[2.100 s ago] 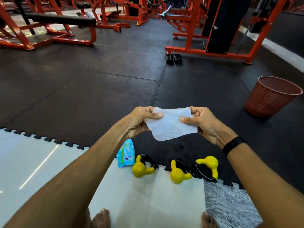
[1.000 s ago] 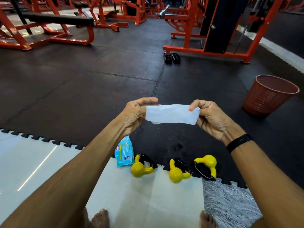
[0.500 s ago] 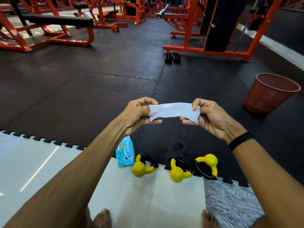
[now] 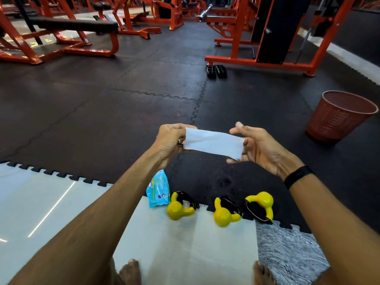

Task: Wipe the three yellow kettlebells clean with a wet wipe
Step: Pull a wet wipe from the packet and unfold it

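Note:
Three small yellow kettlebells lie on their sides at the edge of the white mat (image 4: 185, 247): the left kettlebell (image 4: 177, 210), the middle kettlebell (image 4: 224, 217) and the right kettlebell (image 4: 264, 201), each with a black strap. Above them, a white wet wipe (image 4: 211, 143) folded into a long strip hangs level in the air. My left hand (image 4: 167, 140) pinches its left end. My right hand (image 4: 261, 148) has its fingers spread, and the strip's right end just touches the fingers and thumb.
A blue wet wipe pack (image 4: 158, 189) stands beside the left kettlebell. A red mesh basket (image 4: 337, 117) sits on the black floor at the right. Orange gym machines (image 4: 265, 36) and a bench (image 4: 74, 27) stand farther off. My bare feet (image 4: 129, 272) rest on the mat.
The wipe went from an open sheet to a narrow folded strip. My right hand has loosened its pinch and spread its fingers. The kettlebells have not moved.

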A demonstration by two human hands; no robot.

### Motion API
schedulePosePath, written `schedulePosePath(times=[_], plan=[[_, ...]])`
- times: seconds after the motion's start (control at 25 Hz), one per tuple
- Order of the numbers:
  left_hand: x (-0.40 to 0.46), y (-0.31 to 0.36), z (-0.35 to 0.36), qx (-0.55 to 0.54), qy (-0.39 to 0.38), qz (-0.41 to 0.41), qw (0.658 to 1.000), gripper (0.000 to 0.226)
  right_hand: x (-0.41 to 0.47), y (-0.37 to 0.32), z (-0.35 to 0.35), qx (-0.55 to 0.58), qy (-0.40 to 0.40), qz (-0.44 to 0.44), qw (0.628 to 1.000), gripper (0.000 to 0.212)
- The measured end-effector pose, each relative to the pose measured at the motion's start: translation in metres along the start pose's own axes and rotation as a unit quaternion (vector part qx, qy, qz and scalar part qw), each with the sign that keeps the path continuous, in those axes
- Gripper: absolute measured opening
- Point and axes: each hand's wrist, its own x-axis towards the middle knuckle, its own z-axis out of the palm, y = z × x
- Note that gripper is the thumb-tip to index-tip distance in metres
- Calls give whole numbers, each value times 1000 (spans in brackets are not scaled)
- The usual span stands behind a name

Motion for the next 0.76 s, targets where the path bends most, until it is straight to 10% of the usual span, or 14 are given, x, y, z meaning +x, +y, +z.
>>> schedulePosePath(times=[0.16,0.36,0.76], plan=[[-2,1,2,21,24,15,999,20,5,7,2,-157,71,-43,984,27],[0,1,0,-61,-17,-70,996,37,7,8,0,-169,72,-54,982,23],[3,-6,-1,76,93,36,992,21,3,4,-5,-169,31,-51,984,25]])
